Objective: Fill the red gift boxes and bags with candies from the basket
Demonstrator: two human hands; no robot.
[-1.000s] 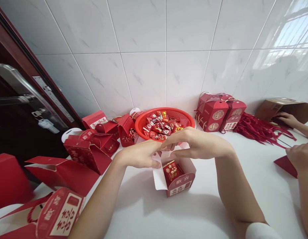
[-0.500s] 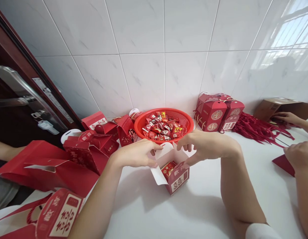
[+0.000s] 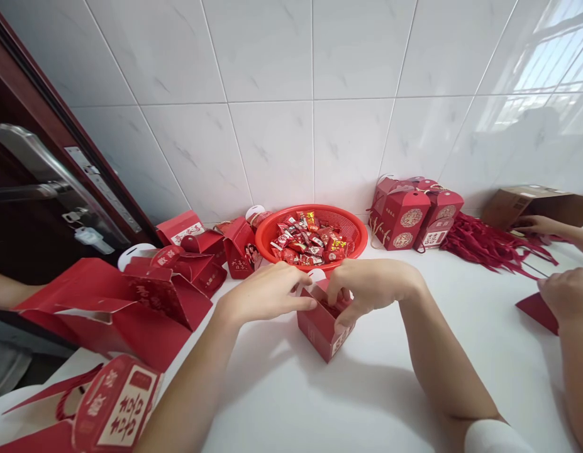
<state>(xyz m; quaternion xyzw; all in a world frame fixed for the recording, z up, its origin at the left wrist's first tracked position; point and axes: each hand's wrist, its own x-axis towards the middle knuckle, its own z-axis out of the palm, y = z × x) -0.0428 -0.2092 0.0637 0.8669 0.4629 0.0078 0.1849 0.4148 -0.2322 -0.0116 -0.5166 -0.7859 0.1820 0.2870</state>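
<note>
A small red gift box with pale print on its front stands on the white table between my hands. My left hand holds its left upper edge, the thumb lying along the rim and the fingers partly hidden behind. My right hand is bent over the opening, its fingers curled in at the top and the thumb against the front panel. The box's contents are mostly covered by my right fingers. Just behind the box sits a red plastic basket of wrapped candies.
Red gift boxes stand by the wall, beside red ribbons and a cardboard box. Open red boxes crowd the left. A co-worker's hand holds red card at right; another person's arm reaches in left.
The white side flap that stuck out on the left is folded up, so the box's red side shows. My right hand has moved left over the opening. The large red box at left has shifted right.
</note>
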